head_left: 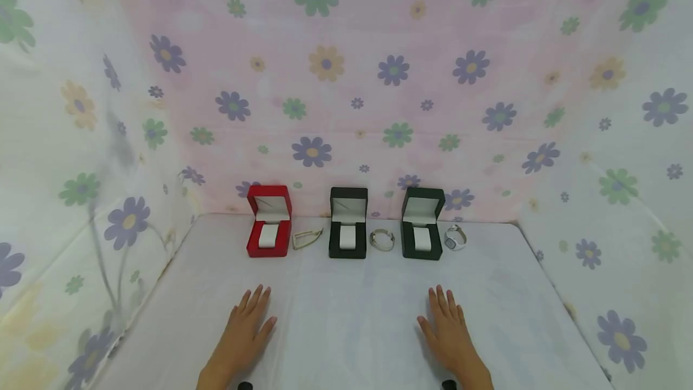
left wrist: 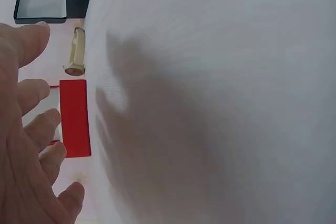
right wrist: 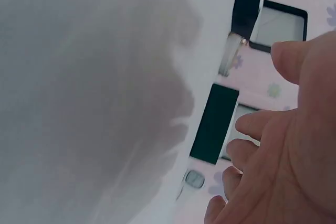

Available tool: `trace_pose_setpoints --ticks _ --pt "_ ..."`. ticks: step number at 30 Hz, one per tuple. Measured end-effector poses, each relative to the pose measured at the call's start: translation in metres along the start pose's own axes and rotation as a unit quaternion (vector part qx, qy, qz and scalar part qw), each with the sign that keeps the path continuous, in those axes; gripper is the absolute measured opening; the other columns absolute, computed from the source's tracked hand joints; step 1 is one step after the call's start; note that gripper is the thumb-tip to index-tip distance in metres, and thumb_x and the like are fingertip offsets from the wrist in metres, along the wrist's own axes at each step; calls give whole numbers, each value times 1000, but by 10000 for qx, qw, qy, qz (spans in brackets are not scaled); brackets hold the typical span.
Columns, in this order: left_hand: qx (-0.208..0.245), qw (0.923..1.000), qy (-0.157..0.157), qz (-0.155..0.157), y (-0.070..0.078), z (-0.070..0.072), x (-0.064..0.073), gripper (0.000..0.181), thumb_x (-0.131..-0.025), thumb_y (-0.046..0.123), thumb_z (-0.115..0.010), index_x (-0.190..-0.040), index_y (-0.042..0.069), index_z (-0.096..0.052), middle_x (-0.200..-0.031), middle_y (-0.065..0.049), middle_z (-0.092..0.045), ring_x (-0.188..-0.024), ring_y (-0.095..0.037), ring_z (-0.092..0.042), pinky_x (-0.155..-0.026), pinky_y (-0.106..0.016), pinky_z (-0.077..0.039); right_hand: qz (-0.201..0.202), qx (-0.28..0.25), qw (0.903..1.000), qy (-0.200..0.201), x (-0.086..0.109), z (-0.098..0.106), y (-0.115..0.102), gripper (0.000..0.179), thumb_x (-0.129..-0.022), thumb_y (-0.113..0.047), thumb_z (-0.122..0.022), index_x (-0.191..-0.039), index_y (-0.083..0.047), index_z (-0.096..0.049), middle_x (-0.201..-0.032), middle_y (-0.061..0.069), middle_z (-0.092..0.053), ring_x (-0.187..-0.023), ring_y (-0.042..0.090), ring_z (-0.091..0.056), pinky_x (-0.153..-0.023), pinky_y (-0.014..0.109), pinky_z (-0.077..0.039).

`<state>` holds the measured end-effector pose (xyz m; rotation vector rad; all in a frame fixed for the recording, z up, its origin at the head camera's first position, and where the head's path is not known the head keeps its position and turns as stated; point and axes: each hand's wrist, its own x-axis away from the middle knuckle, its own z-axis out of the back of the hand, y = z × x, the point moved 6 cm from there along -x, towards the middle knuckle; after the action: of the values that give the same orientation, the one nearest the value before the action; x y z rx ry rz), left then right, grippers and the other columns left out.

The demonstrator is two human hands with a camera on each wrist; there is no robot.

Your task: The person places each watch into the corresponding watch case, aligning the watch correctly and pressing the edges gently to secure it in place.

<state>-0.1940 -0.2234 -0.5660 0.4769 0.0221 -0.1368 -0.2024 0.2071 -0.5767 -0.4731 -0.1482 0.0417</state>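
Red box (head_left: 269, 221) stands at the left end of a row along the rear of the white-covered table (head_left: 346, 300). Its lid is raised, exposing a pale lining and a white cushion.

Head view: the near-black middle box (head_left: 348, 222) and the green box (head_left: 422, 222) stand to its right, likewise opened. A gold-toned watch (head_left: 307, 233) lies between the red box and the middle box, a bracelet watch (head_left: 383, 248) between the middle box and the green box, and a silver watch (head_left: 451, 244) beside the green box. The left hand (head_left: 243, 331) and right hand (head_left: 450, 334) extend toward the row, backs up, fingers straight and slightly spread, thumbs apart.

Left wrist view: the red box presents a plain front wall; the gold-toned watch shows a cream strap.

Right wrist view: the green box presents a dark front wall; the silver watch shows a rounded dial.
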Motion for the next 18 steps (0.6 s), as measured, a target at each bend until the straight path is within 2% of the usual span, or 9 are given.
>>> trace_pose_setpoints --ticks 3,5,8,13,18 --pt "68 9997 -174 -128 -1 6 -11 68 -104 34 -58 -159 5 -32 -164 -21 -28 -152 -50 -19 -116 -75 -20 231 -126 9996 -52 -4 -5 -15 75 -105 -37 -53 -160 1 -20 -168 22 -10 -155 46 -1 -122 68 -4" --pt "206 9993 -178 -267 -2 12 -18 69 -102 31 -61 -158 4 -32 -165 -22 -26 -151 -51 -18 -117 -73 -19 423 -233 9988 -82 -6 -9 -26 74 -105 -38 -53 -160 1 -23 -168 22 -13 -155 45 -4 -123 68 -6" --pt "469 9974 -50 -539 -3 20 -28 69 -100 25 -64 -157 2 -34 -164 -24 -26 -150 -53 -19 -117 -72 -21 660 -384 9969 -205 -8 -16 -44 74 -105 -41 -53 -159 1 -26 -168 23 -16 -156 43 -7 -124 65 -8" --pt "923 9928 102 -762 -5 34 -41 68 -100 19 -65 -157 0 -34 -164 -25 -27 -149 -53 -19 -116 -72 -23 1091 -513 9916 -465 -14 -24 -73 74 -105 -45 -51 -159 0 -28 -168 20 -19 -156 40 -11 -125 61 -13" --pt "818 9932 250 -788 -9 50 -53 68 -98 14 -68 -156 1 -35 -163 -24 -30 -149 -51 -23 -116 -69 -27 1723 -388 9824 -604 -20 -25 -107 71 -105 -44 -52 -158 -2 -32 -167 20 -24 -154 40 -21 -123 60 -23"
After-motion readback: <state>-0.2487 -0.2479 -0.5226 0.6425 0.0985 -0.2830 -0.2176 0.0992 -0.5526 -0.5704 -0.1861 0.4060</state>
